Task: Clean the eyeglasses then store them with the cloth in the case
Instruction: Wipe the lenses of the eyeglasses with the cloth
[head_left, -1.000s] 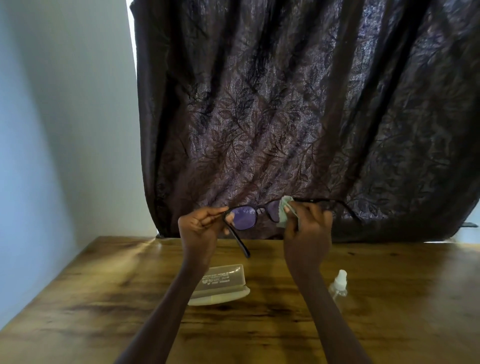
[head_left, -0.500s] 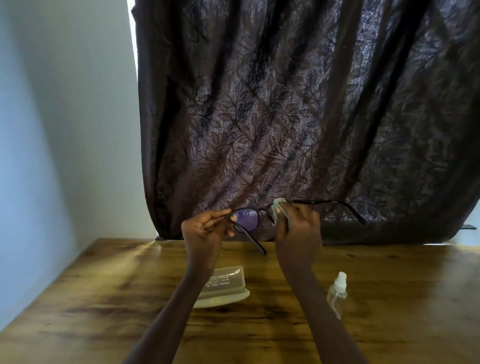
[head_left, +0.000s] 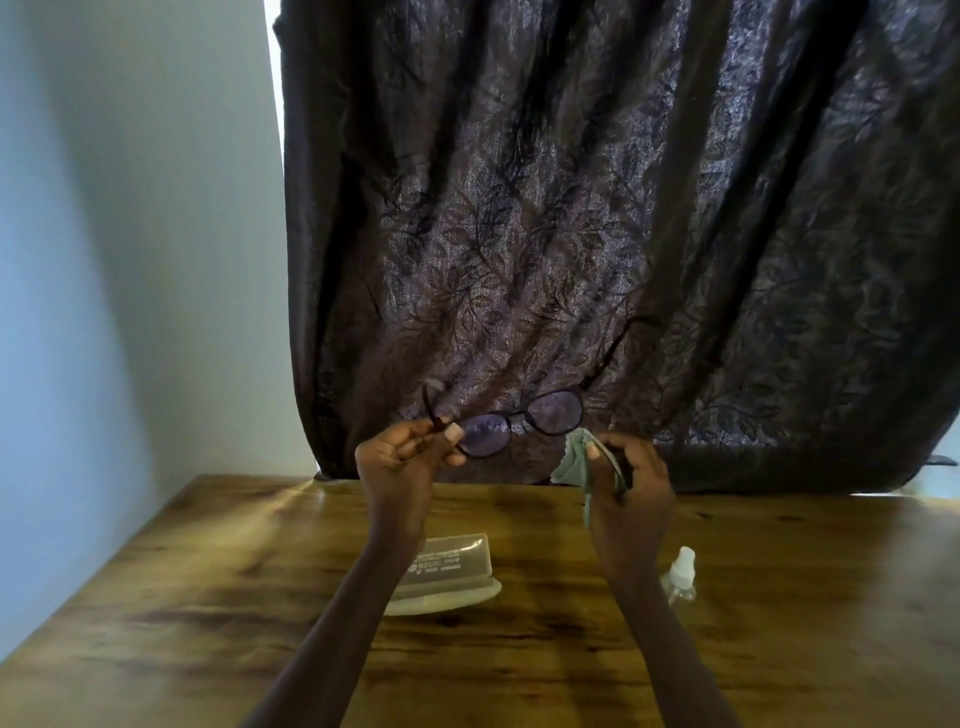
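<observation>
Dark-framed eyeglasses (head_left: 524, 422) with purple-tinted lenses are held up in front of the curtain, temples unfolded. My left hand (head_left: 402, 457) pinches the frame at its left lens. My right hand (head_left: 631, 486) is just right of and below the right lens, apart from the glasses, and grips a crumpled pale green cloth (head_left: 574, 462). A translucent plastic case (head_left: 449, 569) lies on the wooden table (head_left: 208, 597) below my left wrist; my forearm covers its left part.
A small clear spray bottle (head_left: 680, 571) with a white cap stands on the table right of my right forearm. A dark leaf-patterned curtain (head_left: 597, 234) hangs behind the table. A pale blue wall (head_left: 130, 260) is at the left.
My right hand with the cloth has come off the right lens and dropped a little to the right. The glasses have tilted, right side higher, and the right lens is now uncovered.
</observation>
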